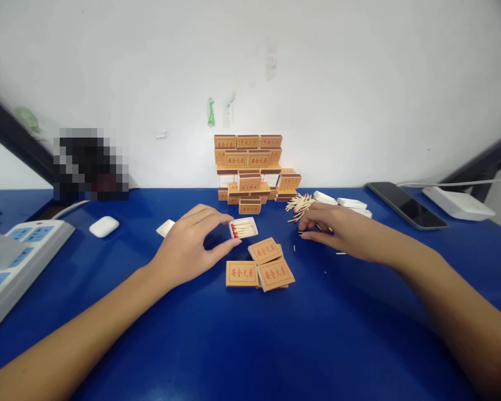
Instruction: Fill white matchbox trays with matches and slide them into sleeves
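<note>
- Left hand (192, 248) pinches the part-filled match tray (243, 228) at its fingertips, thumb and forefinger closed on it.
- Right hand (332, 229) curls beside loose matches (300, 204); whether it holds any cannot be told.
- Likely tray-filling; next needs a fine pinch.

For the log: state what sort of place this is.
Likely an office desk used as a workbench: blue table, power strip, phone, and stacked matchboxes by the white wall.

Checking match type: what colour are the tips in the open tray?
Red tips in the tray, head view.
</note>
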Demonstrator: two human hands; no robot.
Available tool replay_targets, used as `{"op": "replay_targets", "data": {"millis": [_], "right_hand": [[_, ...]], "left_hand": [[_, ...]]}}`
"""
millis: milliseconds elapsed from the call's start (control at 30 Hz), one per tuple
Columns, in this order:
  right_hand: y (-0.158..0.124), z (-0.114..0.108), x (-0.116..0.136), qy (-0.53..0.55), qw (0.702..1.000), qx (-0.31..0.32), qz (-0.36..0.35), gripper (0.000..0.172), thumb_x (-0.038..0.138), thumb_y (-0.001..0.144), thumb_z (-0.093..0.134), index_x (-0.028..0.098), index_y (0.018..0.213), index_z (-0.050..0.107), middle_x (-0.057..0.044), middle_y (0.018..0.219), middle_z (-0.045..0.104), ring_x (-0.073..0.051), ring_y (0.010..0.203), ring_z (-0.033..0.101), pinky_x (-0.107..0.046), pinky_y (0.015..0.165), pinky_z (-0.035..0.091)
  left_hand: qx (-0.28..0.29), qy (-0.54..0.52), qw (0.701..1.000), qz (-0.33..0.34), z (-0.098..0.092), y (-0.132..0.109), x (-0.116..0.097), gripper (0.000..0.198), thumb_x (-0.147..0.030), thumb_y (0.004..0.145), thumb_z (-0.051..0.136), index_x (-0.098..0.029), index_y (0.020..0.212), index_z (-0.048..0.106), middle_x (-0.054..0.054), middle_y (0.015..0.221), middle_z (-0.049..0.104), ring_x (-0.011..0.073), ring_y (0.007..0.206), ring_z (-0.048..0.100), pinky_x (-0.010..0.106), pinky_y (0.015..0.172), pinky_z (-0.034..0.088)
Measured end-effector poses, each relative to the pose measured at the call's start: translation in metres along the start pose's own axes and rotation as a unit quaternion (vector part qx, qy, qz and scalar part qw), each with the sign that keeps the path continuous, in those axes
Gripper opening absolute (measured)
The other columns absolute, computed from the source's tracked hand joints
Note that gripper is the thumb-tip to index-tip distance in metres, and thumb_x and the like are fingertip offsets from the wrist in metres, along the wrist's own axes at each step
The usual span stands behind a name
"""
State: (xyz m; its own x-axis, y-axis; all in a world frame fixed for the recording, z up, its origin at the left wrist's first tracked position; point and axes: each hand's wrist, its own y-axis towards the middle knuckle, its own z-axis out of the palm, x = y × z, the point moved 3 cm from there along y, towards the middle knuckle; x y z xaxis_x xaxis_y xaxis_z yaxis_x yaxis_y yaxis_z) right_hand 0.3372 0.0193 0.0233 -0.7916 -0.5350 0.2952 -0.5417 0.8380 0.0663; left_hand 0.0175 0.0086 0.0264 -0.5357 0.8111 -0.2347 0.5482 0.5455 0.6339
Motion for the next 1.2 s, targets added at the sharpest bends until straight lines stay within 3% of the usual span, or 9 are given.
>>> {"op": "replay_targets", "data": {"millis": [233, 567, 700, 933, 1100, 1200], "right_hand": [[-0.001, 0.009, 0.0, -0.008, 0.999, 0.018, 0.028, 0.023, 0.036, 0.105, 0.049, 0.024, 0.089, 0.061, -0.009, 0.099, 0.069, -0.026, 0.09, 0.065, -0.041, 0.081, 0.05], [0.003, 0.011, 0.011, -0.032, 0.998, -0.001, 0.058, 0.017, 0.027, 0.103, 0.047, 0.023, 0.091, 0.058, -0.009, 0.095, 0.073, -0.025, 0.085, 0.068, -0.038, 0.075, 0.049], [0.004, 0.012, 0.008, -0.023, 0.999, -0.016, 0.045, 0.013, 0.025, 0.099, 0.05, 0.023, 0.095, 0.063, -0.008, 0.094, 0.075, -0.023, 0.084, 0.068, -0.037, 0.075, 0.05], [-0.004, -0.012, 0.003, 0.0, 0.998, -0.059, 0.016, 0.029, 0.037, 0.104, 0.048, 0.024, 0.108, 0.074, -0.01, 0.1, 0.075, -0.023, 0.084, 0.068, -0.037, 0.071, 0.049], [-0.005, -0.013, -0.001, 0.002, 0.999, -0.044, 0.023, 0.027, 0.039, 0.102, 0.052, 0.026, 0.108, 0.075, -0.009, 0.102, 0.075, -0.022, 0.08, 0.067, -0.036, 0.067, 0.048], [-0.002, -0.009, 0.003, 0.005, 0.999, -0.041, 0.0, 0.026, 0.037, 0.101, 0.051, 0.026, 0.107, 0.074, -0.01, 0.11, 0.075, -0.023, 0.087, 0.069, -0.036, 0.071, 0.049]], "left_hand": [[0.001, 0.002, 1.0, -0.002, 0.0, -0.002, 0.001, 0.026, -0.034, 0.095, 0.078, -0.018, 0.114, 0.071, 0.009, 0.107, 0.078, 0.0251, 0.1, 0.071, 0.042, 0.092, 0.06], [0.003, 0.001, 1.0, -0.006, -0.001, -0.001, 0.0, 0.028, -0.035, 0.095, 0.078, -0.017, 0.116, 0.071, 0.009, 0.107, 0.077, 0.0253, 0.101, 0.071, 0.043, 0.091, 0.06], [0.008, -0.002, 1.0, -0.009, 0.0, -0.001, 0.0, 0.028, -0.036, 0.095, 0.078, -0.017, 0.116, 0.071, 0.009, 0.107, 0.078, 0.0253, 0.101, 0.071, 0.042, 0.091, 0.06], [0.009, -0.004, 1.0, -0.007, -0.001, 0.0, 0.0, 0.028, -0.036, 0.096, 0.077, -0.018, 0.117, 0.071, 0.01, 0.108, 0.078, 0.0263, 0.102, 0.071, 0.045, 0.091, 0.061], [0.005, -0.003, 1.0, -0.006, -0.002, 0.0, -0.001, 0.026, -0.035, 0.096, 0.077, -0.019, 0.115, 0.071, 0.009, 0.107, 0.078, 0.0257, 0.101, 0.071, 0.044, 0.091, 0.061], [0.012, -0.002, 1.0, -0.008, -0.001, 0.0, -0.001, 0.028, -0.036, 0.096, 0.077, -0.018, 0.116, 0.071, 0.01, 0.107, 0.078, 0.0259, 0.101, 0.071, 0.043, 0.09, 0.061]]}}
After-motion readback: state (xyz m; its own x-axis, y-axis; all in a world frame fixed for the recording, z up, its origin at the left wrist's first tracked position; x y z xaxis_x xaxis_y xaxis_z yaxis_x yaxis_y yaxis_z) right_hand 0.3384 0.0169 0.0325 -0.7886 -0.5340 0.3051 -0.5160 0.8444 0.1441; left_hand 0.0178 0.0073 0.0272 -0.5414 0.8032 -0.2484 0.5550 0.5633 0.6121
